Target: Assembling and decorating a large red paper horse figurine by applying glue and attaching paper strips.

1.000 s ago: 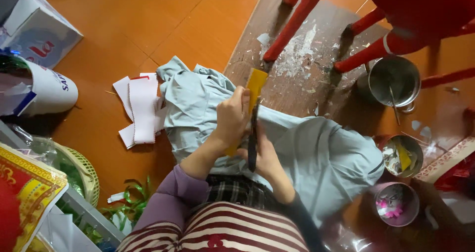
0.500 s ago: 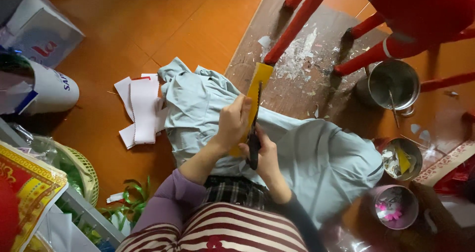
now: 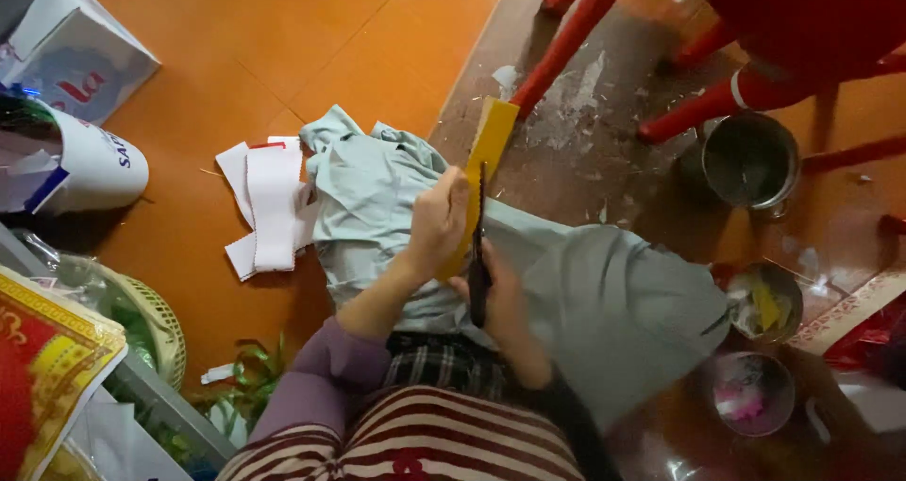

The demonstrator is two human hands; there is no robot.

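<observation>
Striped sleeves sit lowest in frame. At centre, the right hand (image 3: 498, 297) is clamped on dark scissors (image 3: 479, 254); the left hand (image 3: 436, 221) pinches the yellow strip (image 3: 486, 155) over pale cloth (image 3: 585, 302). For a clean cut, keep the strip taut and the blades square. White paper pieces (image 3: 269, 207) lie left; a metal pot (image 3: 750, 160) sits upper right.

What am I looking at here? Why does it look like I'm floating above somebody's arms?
The camera sits on a person's head and looks down, so you see their own arms. The left hand holds a yellow strip. The right hand grips dark scissors beside that strip. Under them, pale green cloth lies spread over the lap and the orange floor. White paper pieces lie to the left, metal pots to the right, near red stool legs.
</observation>
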